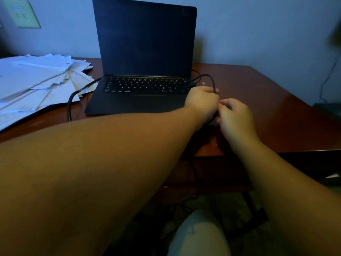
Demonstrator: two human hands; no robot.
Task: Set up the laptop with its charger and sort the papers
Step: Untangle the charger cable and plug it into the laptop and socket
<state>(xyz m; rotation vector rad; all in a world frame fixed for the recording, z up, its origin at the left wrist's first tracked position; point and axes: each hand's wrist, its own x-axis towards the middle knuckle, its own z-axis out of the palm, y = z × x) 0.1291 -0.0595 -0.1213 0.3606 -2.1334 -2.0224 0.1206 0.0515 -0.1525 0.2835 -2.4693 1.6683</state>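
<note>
A black laptop stands open on the brown desk, its screen dark. A black charger cable loops from the laptop's right side down into my hands. My left hand reaches across the laptop's right front corner and grips the cable. Right beside it, my right hand pinches the same cable with curled fingers. A messy pile of white papers lies on the desk's left side.
A second black cable curves from the laptop's left side over the desk's front edge. More cable lies on the floor under the desk. A wall plate is at the upper left. My knee shows below.
</note>
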